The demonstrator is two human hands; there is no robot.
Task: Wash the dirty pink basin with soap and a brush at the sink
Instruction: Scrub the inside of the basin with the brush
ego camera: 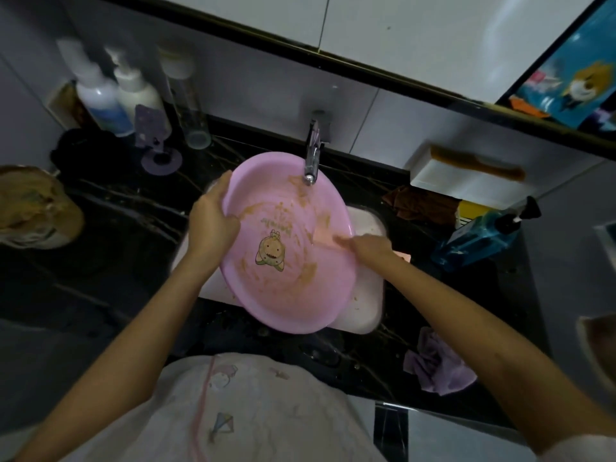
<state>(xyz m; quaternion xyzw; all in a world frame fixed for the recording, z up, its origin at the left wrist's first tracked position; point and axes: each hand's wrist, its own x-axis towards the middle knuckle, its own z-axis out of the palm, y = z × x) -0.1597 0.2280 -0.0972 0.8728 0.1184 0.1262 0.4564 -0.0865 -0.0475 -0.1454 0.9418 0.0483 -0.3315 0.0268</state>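
Fingers [224,185] of the left hand [211,218] curl over the left rim of the pink basin [286,261], thumb inside, gripping it. The right hand [366,246] sits at the opposite rim, blurred; I cannot tell whether it pinches anything. The basin is smeared brown inside and sits over the white sink [366,295], its far edge under the tap [312,158]. A blue pump bottle [480,238], brown cloth [420,205] and lilac cloth [436,365] lie on the dark counter [116,228] to the right; white bottles [106,98] stand back left. Both forearms reach forward, converging.
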